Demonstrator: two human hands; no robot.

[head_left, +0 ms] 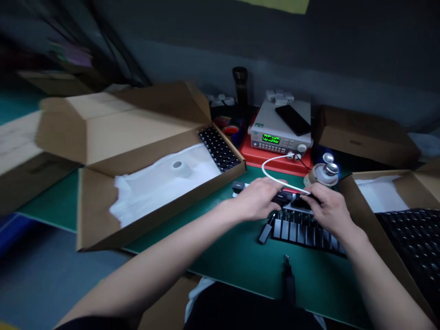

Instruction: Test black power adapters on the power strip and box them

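Note:
My left hand (257,199) is closed at a black power adapter (282,197), one of several black blocks along a pale strip. The fingers partly cover it, and the hold is slightly blurred. In my right hand (328,208), thumb and fingers pinch the end of a white cable (270,173); its tip is hidden. The cable curves back to the front of a bench instrument (266,149) with a lit green display. Below the hands lies a row of black adapters (302,231). A separate adapter (266,233) rests at an angle at the row's left end.
An open cardboard box (161,217) with white foam sheeting and a black tray of parts stands left. Another open box (364,206) holds a black tray right. A metal-topped bottle (323,174) stands behind my right hand. A black pronged piece (288,277) is near the front edge.

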